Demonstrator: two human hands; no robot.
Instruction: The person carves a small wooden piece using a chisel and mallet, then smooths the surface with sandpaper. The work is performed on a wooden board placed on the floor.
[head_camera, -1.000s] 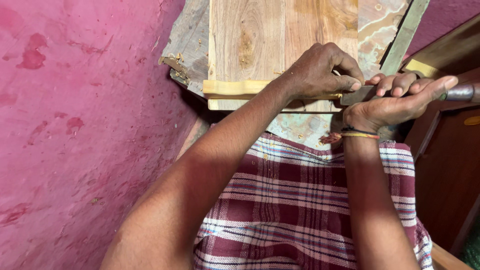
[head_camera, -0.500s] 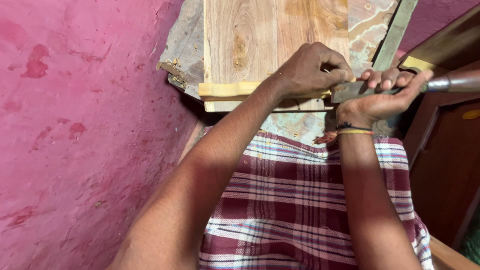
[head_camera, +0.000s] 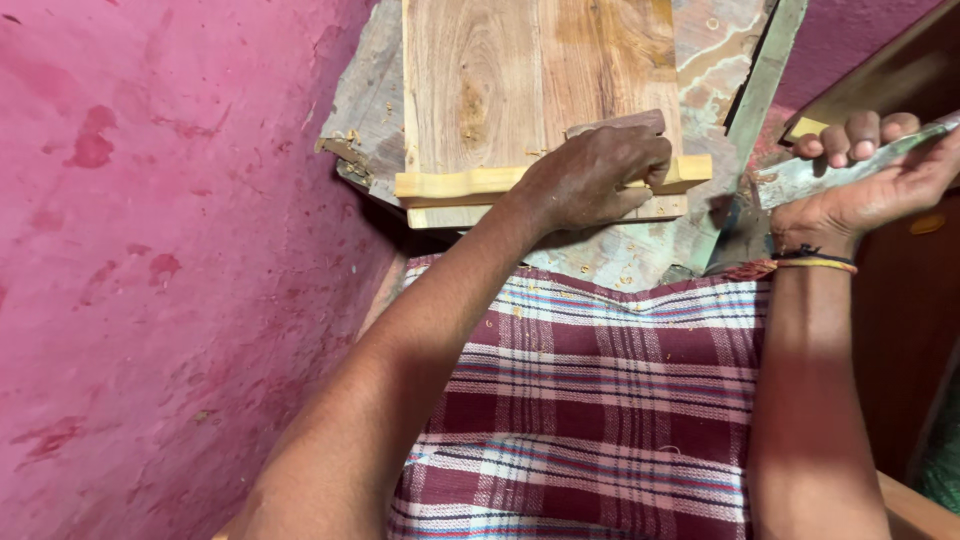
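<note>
A pale yellow carved wood strip (head_camera: 455, 184) lies across the near end of a wide brown plank (head_camera: 520, 90). My left hand (head_camera: 598, 175) presses down on the strip's right half, fingers curled over it. My right hand (head_camera: 870, 170) is off to the right, apart from the strip, closed around a grey metal chisel-like tool (head_camera: 800, 180) whose blade end points left toward the plank's corner. A thread band circles my right wrist.
The plank rests on a rough grey stone slab (head_camera: 620, 255) strewn with wood chips. A pink painted wall (head_camera: 170, 250) fills the left. A checked maroon cloth (head_camera: 600, 400) covers my lap. Dark wooden furniture (head_camera: 905, 330) stands at the right.
My right hand has pulled away to the right with the tool, leaving the strip. My left hand stays pressed on the strip. The camera has shifted a little.
</note>
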